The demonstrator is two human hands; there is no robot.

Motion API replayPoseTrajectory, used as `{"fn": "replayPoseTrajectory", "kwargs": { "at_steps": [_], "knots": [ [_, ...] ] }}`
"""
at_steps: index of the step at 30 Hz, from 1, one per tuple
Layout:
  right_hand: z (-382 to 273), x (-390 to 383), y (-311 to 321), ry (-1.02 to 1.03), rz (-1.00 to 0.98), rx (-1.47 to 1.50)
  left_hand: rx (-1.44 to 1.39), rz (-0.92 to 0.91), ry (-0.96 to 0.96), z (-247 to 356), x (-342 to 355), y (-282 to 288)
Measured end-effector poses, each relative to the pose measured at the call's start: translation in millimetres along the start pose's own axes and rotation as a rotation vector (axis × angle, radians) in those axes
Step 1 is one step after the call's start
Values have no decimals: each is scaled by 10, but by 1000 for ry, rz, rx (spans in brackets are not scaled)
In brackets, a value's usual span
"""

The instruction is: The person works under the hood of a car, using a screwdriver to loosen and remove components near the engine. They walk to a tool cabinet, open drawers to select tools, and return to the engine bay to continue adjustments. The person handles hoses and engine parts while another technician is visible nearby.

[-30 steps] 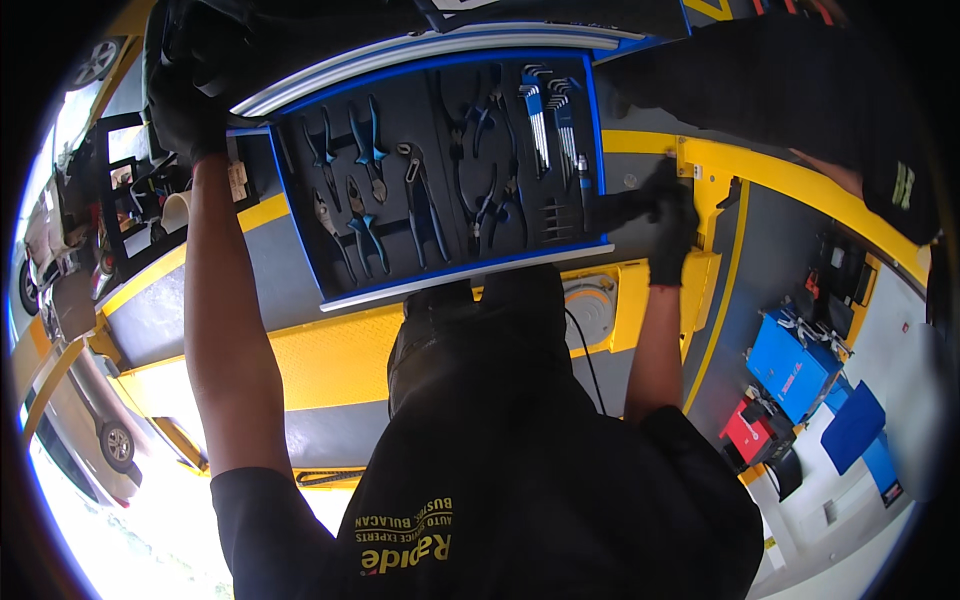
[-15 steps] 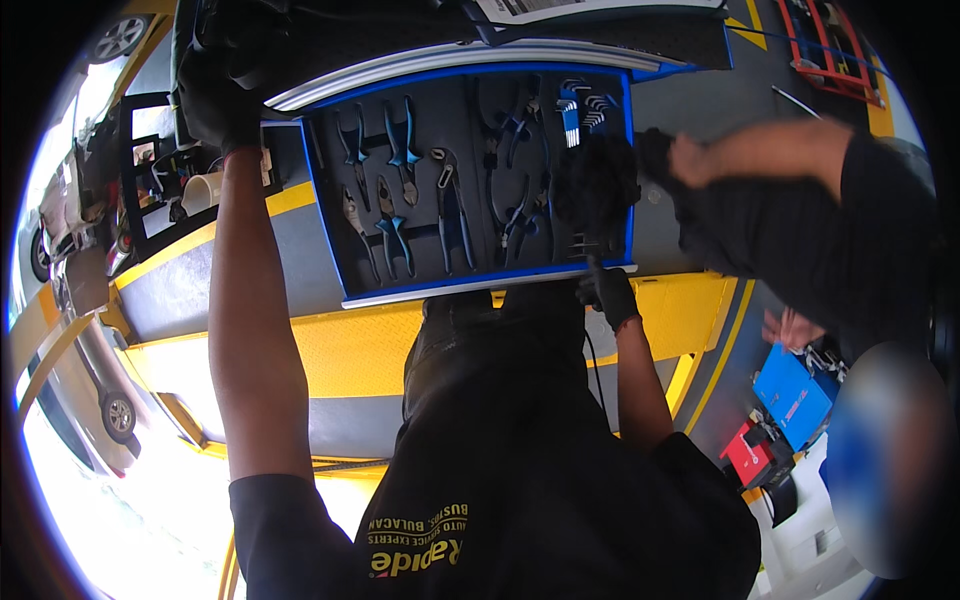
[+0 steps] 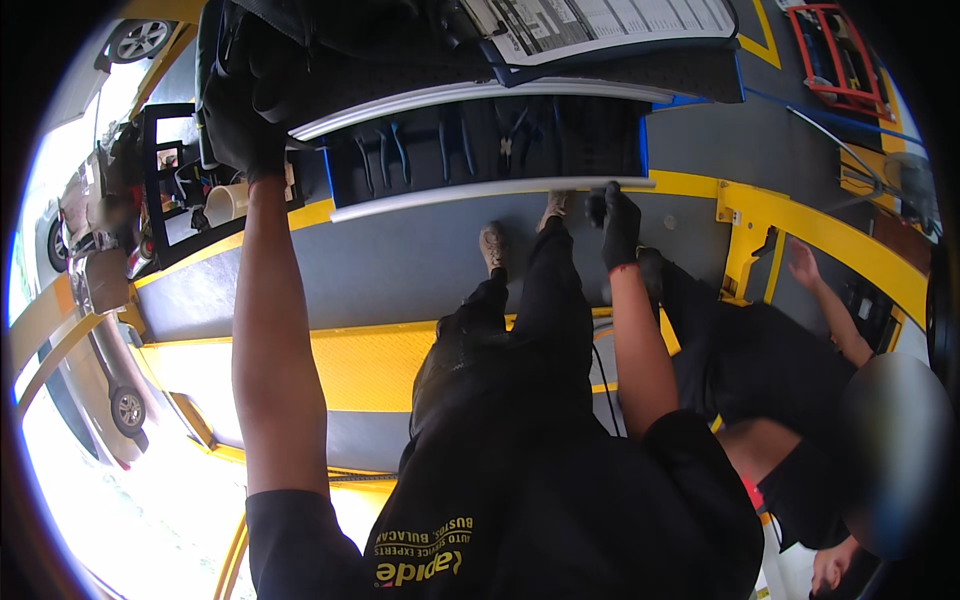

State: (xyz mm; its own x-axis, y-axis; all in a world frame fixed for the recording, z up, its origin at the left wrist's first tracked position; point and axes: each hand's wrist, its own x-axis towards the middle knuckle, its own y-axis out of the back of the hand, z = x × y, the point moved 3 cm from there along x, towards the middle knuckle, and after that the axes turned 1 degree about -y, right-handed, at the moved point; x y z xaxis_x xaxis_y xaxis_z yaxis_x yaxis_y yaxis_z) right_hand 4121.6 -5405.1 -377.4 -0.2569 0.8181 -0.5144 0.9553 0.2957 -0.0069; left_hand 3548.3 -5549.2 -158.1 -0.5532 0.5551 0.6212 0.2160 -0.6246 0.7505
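A blue-sided tool drawer (image 3: 645, 148) sticks out partway from a dark tool cabinet. Pliers (image 3: 398, 152) and several other hand tools lie in its dark liner; their rear ends are hidden under the cabinet top. My left hand (image 3: 245, 130), in a black glove, is closed at the cabinet's left corner, and what it grips is too dark to make out. My right hand (image 3: 618, 225), gloved too, is at the right part of the drawer's silver front edge (image 3: 480, 200). Its fingers are curled and appear to touch that edge, with nothing visible in them.
A clipboard with a printed sheet (image 3: 600, 30) lies on the cabinet. A co-worker (image 3: 780, 370) bends at my right, beside a yellow lift frame (image 3: 820, 225). A black-framed cart (image 3: 160, 225) stands at left, and a red rack (image 3: 840, 65) at far right.
The drawer has slid further in, covering many of its tools. My right hand has moved forward with its front edge. The co-worker's arm has left the drawer, and that person has moved back.
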Motion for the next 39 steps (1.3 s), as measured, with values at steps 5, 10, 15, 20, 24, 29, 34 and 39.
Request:
{"fn": "replayPoseTrajectory", "kwargs": {
  "at_steps": [5, 10, 15, 20, 24, 29, 34, 39],
  "knots": [
    [483, 925, -585, -187, 86, 538, -85, 16, -45, -37, 12, -45],
    [269, 1647, -1250, -297, 30, 1015, -123, 2, -71, -162, -2, -84],
    [290, 1638, -1470, -207, 17, 889, -104, 18, -58, -112, -21, -27],
    [642, 1145, -1138, -240, 202, 570, -25, 11, -67, -74, -38, -42],
    [1095, 378, -671, -219, 58, 406, -61, 51, -126, -177, 16, -101],
    [1111, -510, -188, -408, -111, -58, -52, 25, -135, -306, -12, -162],
    [1034, -1028, -50, -599, -57, -103, -104, 19, -74, -315, 17, -218],
    [1077, -1146, 116, -628, -157, -173, -150, 35, -58, -278, 13, -213]
  ]
}}
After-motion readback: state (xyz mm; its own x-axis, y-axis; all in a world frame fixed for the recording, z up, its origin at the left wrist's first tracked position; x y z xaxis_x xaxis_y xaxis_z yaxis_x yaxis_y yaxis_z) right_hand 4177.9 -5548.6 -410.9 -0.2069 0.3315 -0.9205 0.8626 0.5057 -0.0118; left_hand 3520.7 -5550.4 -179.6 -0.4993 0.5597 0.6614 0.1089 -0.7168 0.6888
